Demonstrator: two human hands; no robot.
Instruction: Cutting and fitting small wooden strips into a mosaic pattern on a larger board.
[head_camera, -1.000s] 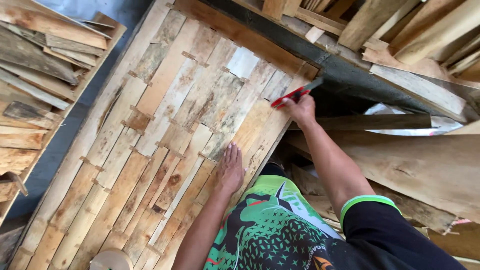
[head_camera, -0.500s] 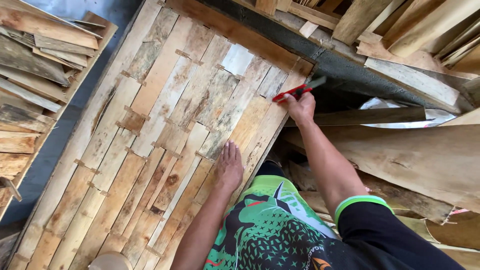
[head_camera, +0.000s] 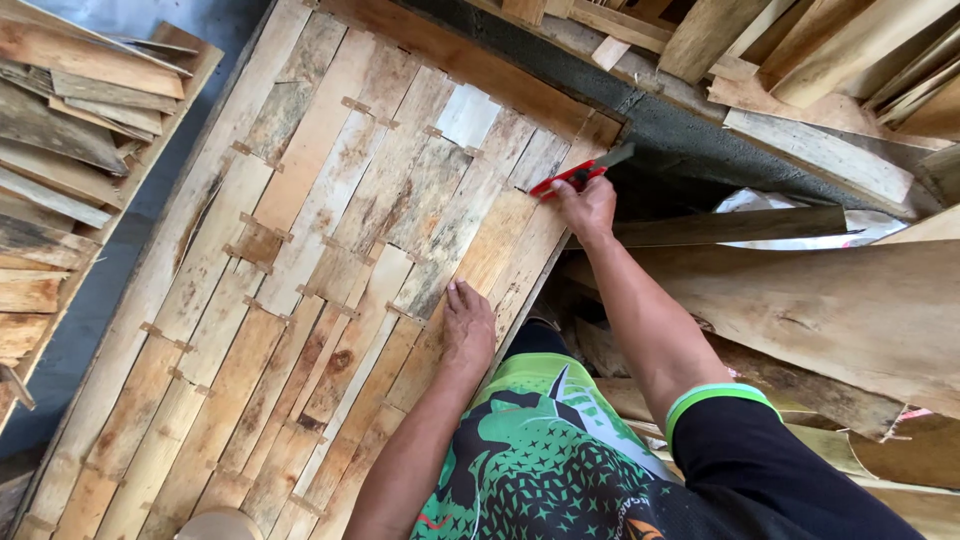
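A large sheet of patched wood veneer strips (head_camera: 300, 280), joined with small tape pieces, lies slanted on a table in front of me. My left hand (head_camera: 468, 325) rests flat on the sheet near its right edge, fingers together. My right hand (head_camera: 588, 205) is stretched out to the sheet's far right corner and grips a red-handled cutter (head_camera: 575, 172), whose dark blade points away past the sheet's edge.
A stack of rough veneer pieces (head_camera: 70, 130) sits at the left. Wide wood sheets (head_camera: 820, 300) and piled planks (head_camera: 800, 60) lie at the right and back. A dark grey beam (head_camera: 690, 125) runs behind the sheet. White plastic (head_camera: 790, 210) shows under a plank.
My right hand with the cutter has stayed at the far right corner of the sheet, shifting only slightly. My left hand has stayed pressed on the sheet.
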